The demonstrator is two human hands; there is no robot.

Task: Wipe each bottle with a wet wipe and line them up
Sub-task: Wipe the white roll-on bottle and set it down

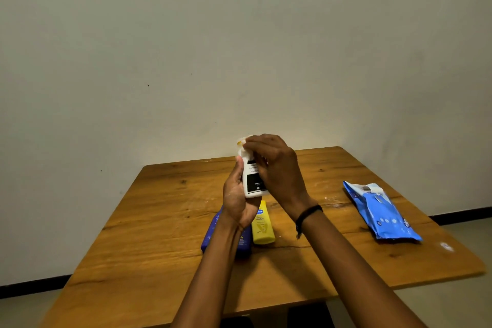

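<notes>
White plastic bottle with a black label (253, 184) is held upright above the wooden table (159, 221). The left hand (237, 194) wraps its lower body and the right hand (277, 165) curls over its top. Under them, a dark blue bottle (210, 231) and a yellow bottle (263, 229) lie side by side mid-table. A blue wipes packet (380, 213) lies near the right edge.

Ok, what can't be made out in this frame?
Head view only:
- Any wipe under the right hand: its curled fingers cover the top of the white bottle.
- The white bottle's label text: too small and blurred.
- Blue bottle: largely hidden behind the left hand and forearm.
- Print on the wipes pack: too small to read.
</notes>
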